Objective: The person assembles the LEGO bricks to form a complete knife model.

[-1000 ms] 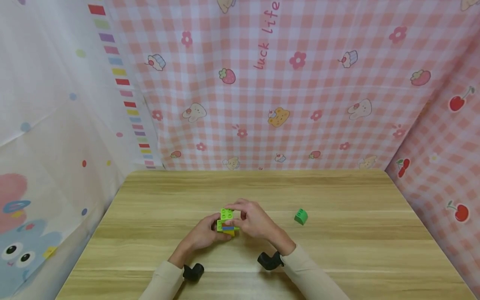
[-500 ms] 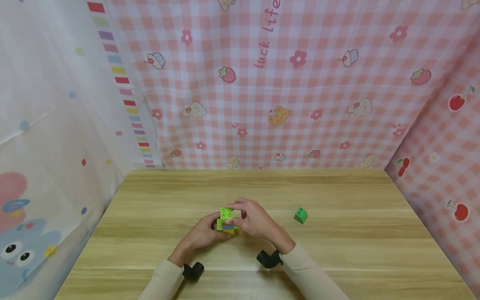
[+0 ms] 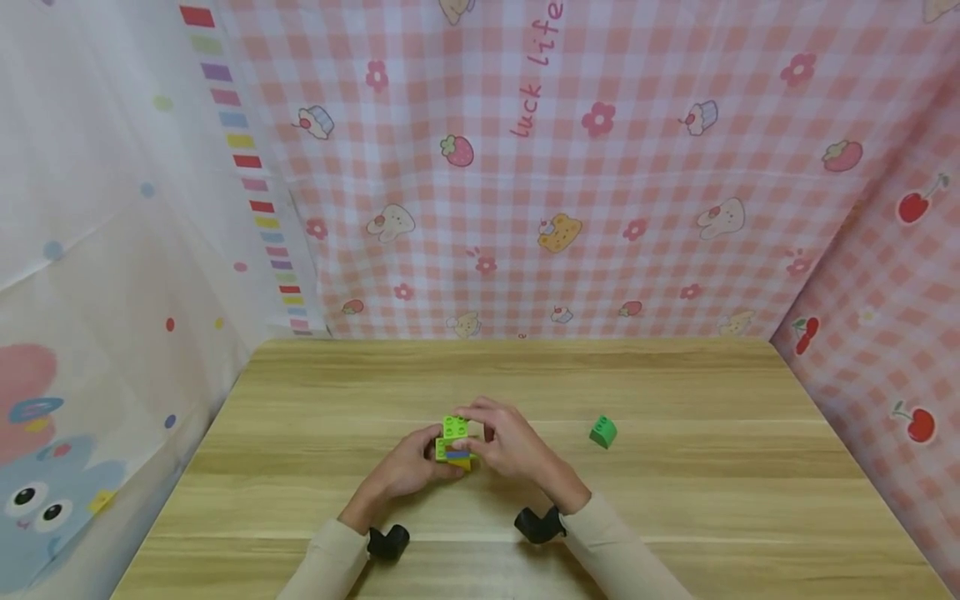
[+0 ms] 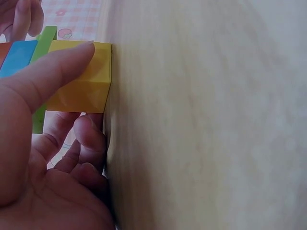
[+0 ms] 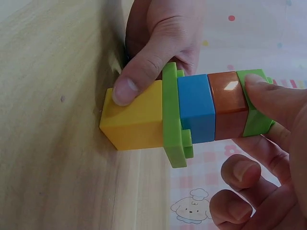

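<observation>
A tower of toy building bricks stands upright on the table in front of me. Lowest is a yellow brick (image 5: 136, 122), below a flat green plate (image 5: 172, 120) that juts out past it. Above the plate come a blue brick (image 5: 197, 110), a brown brick (image 5: 230, 103) and a light green studded brick (image 3: 454, 426) on top. My left hand (image 3: 407, 468) grips the yellow brick, its thumb lying along one side. From the right, my right hand (image 3: 513, 437) pinches the top green brick between thumb and fingers; its other fingers hang loosely curled.
Off to the right on the wooden table (image 3: 315, 392) lies a darker green brick (image 3: 603, 432) with a curved side. Black wrist mounts (image 3: 388, 542) sit by both sleeves. Behind the table's far edge hangs a pink checked cloth (image 3: 495, 208).
</observation>
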`<state>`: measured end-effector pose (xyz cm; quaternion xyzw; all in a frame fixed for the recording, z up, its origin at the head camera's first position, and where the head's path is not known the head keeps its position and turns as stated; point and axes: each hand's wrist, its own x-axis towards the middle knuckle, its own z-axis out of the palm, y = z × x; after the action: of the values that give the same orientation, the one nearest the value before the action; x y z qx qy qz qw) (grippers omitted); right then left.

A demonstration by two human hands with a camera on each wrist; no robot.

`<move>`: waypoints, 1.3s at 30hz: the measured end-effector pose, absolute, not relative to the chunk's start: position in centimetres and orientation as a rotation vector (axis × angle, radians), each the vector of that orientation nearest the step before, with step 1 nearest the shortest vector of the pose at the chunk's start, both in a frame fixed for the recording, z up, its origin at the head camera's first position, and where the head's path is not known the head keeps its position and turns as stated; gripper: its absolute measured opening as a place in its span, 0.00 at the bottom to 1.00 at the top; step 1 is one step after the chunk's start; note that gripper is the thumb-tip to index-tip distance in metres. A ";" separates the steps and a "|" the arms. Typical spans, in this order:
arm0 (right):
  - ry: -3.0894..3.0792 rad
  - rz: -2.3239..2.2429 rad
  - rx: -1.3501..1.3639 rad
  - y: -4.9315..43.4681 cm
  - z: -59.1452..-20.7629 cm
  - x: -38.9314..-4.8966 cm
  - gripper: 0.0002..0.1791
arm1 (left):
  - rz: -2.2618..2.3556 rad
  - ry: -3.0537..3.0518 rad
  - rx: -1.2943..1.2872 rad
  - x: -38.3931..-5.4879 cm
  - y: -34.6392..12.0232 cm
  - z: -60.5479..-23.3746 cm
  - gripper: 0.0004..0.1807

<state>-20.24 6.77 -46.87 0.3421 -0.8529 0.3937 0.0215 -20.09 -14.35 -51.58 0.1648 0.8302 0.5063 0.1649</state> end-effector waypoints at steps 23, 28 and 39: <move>-2.629 1.492 0.980 6.7 -47.3 -20.3 0.21 | 1.450 2.364 0.461 -20.1 -14.2 -51.5 0.25; -2.637 1.595 0.961 6.6 -47.5 -20.3 0.20 | 1.440 2.370 0.467 -20.2 -14.3 -51.7 0.25; -2.727 1.628 0.887 8.2 -47.1 -20.3 0.26 | 1.437 2.356 0.483 -20.3 -14.4 -51.9 0.26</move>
<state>-20.32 8.23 -47.08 0.2683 -0.8245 0.4921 -0.0777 -20.32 -14.45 -51.91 0.1699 0.8289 0.5054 0.1691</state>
